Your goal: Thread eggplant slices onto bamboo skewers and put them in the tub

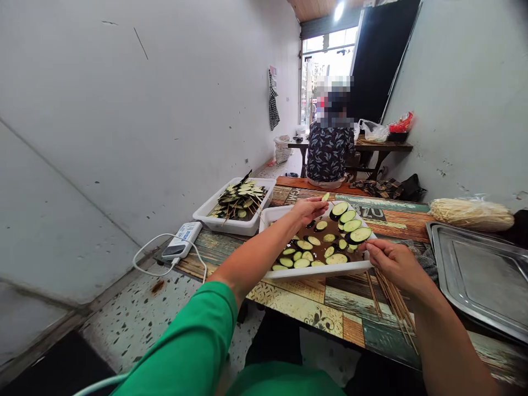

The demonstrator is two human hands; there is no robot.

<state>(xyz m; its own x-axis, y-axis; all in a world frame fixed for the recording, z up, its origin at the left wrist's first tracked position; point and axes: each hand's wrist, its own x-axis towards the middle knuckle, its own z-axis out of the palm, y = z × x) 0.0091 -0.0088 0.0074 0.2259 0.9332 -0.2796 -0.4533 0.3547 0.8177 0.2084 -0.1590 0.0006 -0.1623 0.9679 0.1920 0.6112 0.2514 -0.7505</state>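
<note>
Where the worktop (342,300) comes nearest the body, bare sticks (391,302) lie in a loose fan just beside the front tray (322,271), probably so that they are easy for the right hand (388,261) to reach. That hand's grip is closed at the near end of a row of skewered eggplant slices (352,226); most of their stick is hidden, and holding it low seems to leave its far end clear of the fingers. The row slants over the tray, which presumably lets drips fall back into the brown liquid, where loose slices (304,245) float within easy reach. Beyond them, the left hand (310,210) pinches one single slice (325,197) between thumb and fingertips, near the row's far end, its face left mostly uncovered. To the left, a white device (181,240) with a cable sits at the worktop's edge, perhaps to stay dry. A second tray (231,224) holds loaded skewers (243,199) heaped together, apparently to keep them out of the liquid, while metal trays (482,269) lie to the right, before a wrapped pale bundle (470,213). Farther off, a person (328,151) sits facing away at another table (391,147)
</note>
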